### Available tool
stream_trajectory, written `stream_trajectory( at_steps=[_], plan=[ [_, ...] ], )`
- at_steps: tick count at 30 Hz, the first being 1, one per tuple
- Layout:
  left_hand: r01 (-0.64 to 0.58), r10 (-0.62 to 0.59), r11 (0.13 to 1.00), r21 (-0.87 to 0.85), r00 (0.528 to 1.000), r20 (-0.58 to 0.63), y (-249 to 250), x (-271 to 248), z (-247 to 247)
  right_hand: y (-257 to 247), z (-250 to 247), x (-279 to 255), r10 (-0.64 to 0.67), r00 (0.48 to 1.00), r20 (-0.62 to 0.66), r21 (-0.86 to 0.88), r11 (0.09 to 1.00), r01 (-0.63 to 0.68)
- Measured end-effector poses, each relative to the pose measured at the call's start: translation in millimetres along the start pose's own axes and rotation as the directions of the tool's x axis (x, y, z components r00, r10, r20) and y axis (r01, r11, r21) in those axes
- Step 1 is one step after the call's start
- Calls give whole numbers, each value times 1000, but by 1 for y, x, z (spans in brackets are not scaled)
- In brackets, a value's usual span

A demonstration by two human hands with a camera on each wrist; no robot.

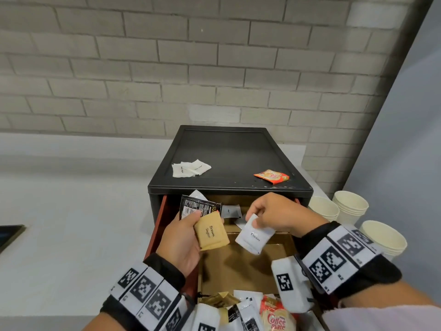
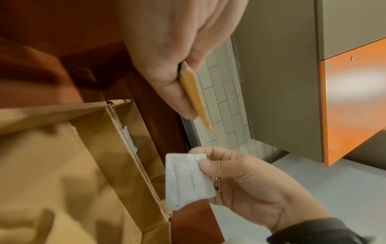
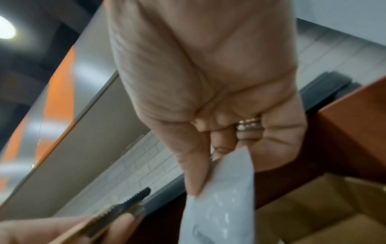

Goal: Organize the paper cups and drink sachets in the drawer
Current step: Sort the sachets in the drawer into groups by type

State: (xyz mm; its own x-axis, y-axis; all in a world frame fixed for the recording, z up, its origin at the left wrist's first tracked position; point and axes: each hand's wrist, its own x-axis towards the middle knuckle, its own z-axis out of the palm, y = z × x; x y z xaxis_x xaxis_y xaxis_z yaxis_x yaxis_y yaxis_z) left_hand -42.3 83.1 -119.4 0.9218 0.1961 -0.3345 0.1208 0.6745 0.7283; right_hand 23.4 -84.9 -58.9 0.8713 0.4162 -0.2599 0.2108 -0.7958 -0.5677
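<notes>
Above the open drawer (image 1: 156,225), my left hand (image 1: 183,235) holds a tan brown sugar sachet (image 1: 211,232) stacked on a black sachet (image 1: 198,207). The same tan sachet (image 2: 193,92) appears edge-on in the left wrist view. My right hand (image 1: 267,216) pinches a white cream sachet (image 1: 254,236) by its top corner; it also shows as the white cream sachet (image 2: 185,178) and, blurred, (image 3: 221,198). A cardboard divider box (image 1: 241,266) sits inside the drawer. Several mixed sachets (image 1: 248,314) lie in the near compartment. Paper cups (image 1: 349,206) stand stacked at the right.
The black cabinet top (image 1: 229,154) carries white sachets (image 1: 191,168) and an orange sachet (image 1: 272,176). More cup stacks (image 1: 383,236) stand on the white counter (image 1: 71,211). A brick wall rises behind. A dark tray edge (image 1: 9,234) shows at far left.
</notes>
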Motion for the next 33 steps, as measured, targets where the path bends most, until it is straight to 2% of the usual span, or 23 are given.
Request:
stream_trajectory(
  at_steps=[3, 5, 6, 8, 10, 13, 16, 18, 22, 25, 29, 31, 33],
  plan=[
    [13, -13, 1000, 25, 1000, 1, -1, -2, 3, 1, -1, -7, 32, 999, -39, -66, 997, -35],
    [9, -9, 1000, 27, 1000, 0, -2, -2, 4, -4, 6, -9, 13, 999, -34, 43, 999, -11],
    [3, -3, 1000, 29, 1000, -2, -3, 0, 2, -7, 12, -10, 9, 999, 39, 164, 986, -16],
    [-2, 3, 1000, 30, 1000, -1, -5, 3, 0, -16, 27, -11, -25, 967, 253, 370, 926, -73],
    [-3, 3, 1000, 19, 1000, 13, -6, 4, -1, -22, 40, -9, -80, 947, 312, 440, 895, -70],
    [-22, 22, 1000, -13, 1000, 8, -4, 4, 0, -24, 44, -1, -68, 977, 200, 456, 889, -31],
    [-32, 31, 999, -26, 999, -39, -3, 5, 0, -25, 30, 6, -11, 1000, 24, 439, 898, -1],
    [-42, 41, 999, -15, 996, -79, -4, 6, 0, -28, 13, 12, 21, 994, -111, 460, 887, 32],
    [-71, 76, 996, 50, 993, -92, -4, 6, -2, -39, -9, 30, 95, 946, -311, 618, 777, 125],
    [-98, 105, 991, 95, 992, -70, -4, 4, -4, -42, -6, 33, 120, 949, -291, 617, 782, 90],
    [-113, 117, 987, 119, 993, -26, -3, 3, -3, -40, 18, 22, -84, 982, -170, 331, 934, 137],
    [-113, 115, 987, 112, 993, -11, -3, 1, -2, -37, 29, 18, -145, 985, -89, 287, 944, 165],
    [-105, 107, 990, 92, 994, -9, -3, 0, -1, -31, 32, 16, -144, 986, -87, 291, 943, 163]
  ],
)
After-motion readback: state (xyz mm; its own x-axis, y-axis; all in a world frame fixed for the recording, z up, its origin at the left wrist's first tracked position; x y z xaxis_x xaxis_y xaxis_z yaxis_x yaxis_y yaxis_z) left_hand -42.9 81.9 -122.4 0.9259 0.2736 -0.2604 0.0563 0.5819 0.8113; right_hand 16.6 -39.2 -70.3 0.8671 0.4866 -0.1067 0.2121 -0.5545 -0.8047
